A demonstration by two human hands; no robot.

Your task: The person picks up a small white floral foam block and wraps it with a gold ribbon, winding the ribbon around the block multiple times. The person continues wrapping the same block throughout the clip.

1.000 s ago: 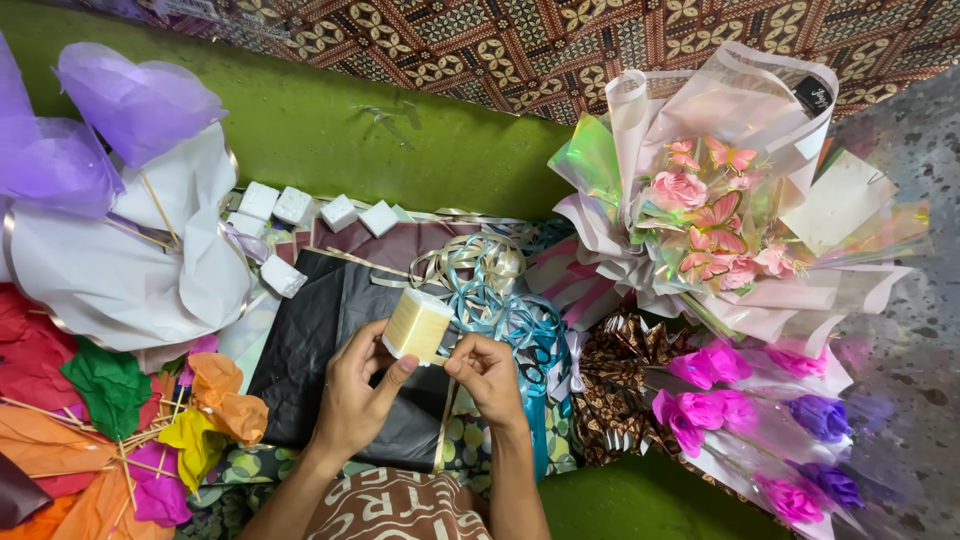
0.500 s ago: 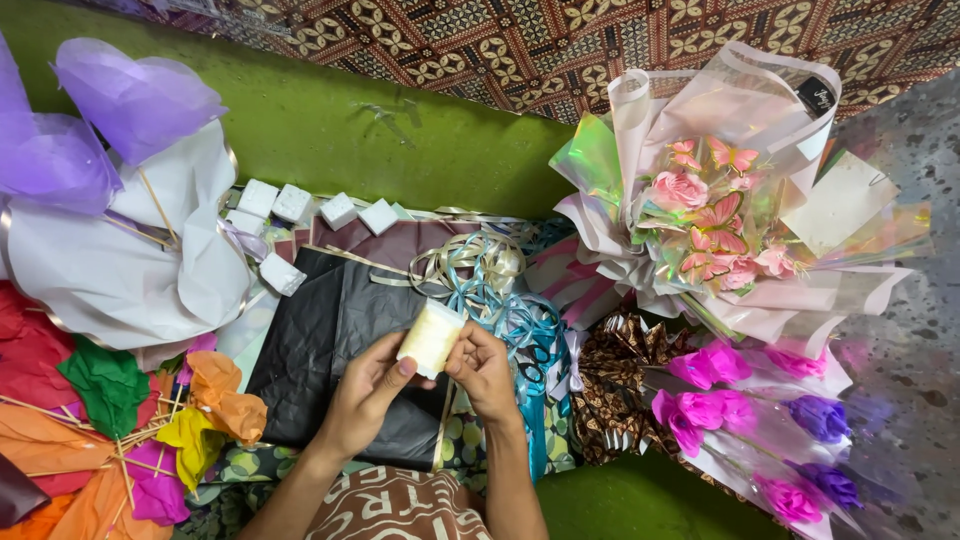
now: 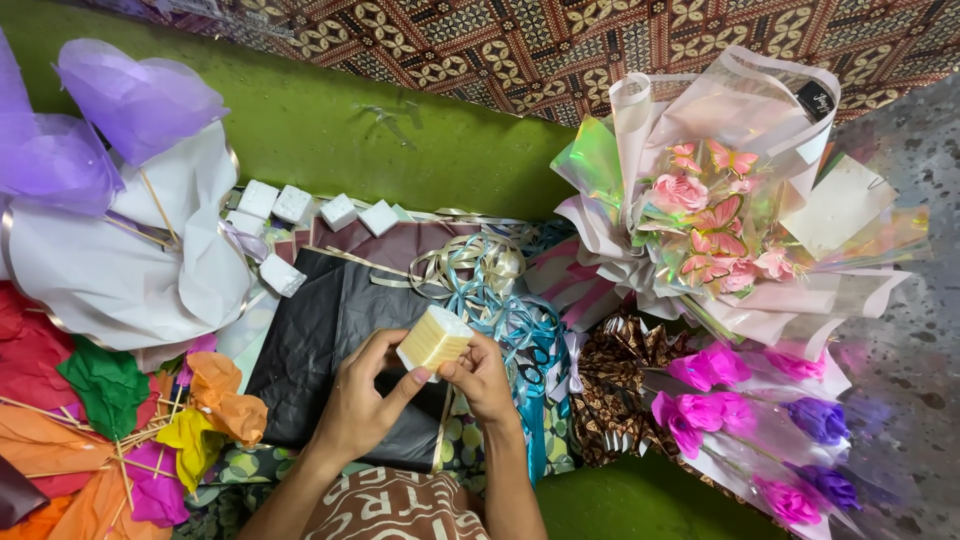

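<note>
Ribbon spool, cream and pale yellow, block-shaped: sits between my two hands, just above the near centre of the scene, over the black wrapping sheet.

Left hand: fingers curled round the spool's left and underside, thumb reaching up to its near face. Right hand: fingertips pinched on the spool's near right corner. Both hands closed on it; neither is nearer than the other, since both touch it. Whether a loose ribbon end is nipped under my right fingers, I cannot tell.

Spool's long axis tilts from near-left up to far-right, its white end face turned away from me.

Just beyond the hands: tangle of curled ribbon, blue and gold, touching the black sheet's right edge. Left of that, paper flowers on sticks in orange, green, yellow, red.

Further out: small white foam cubes in a loose row. Far left, white and purple wrap. Far right, a finished pink bouquet; nearer on the right, magenta and purple single roses. All lie on green cloth.
</note>
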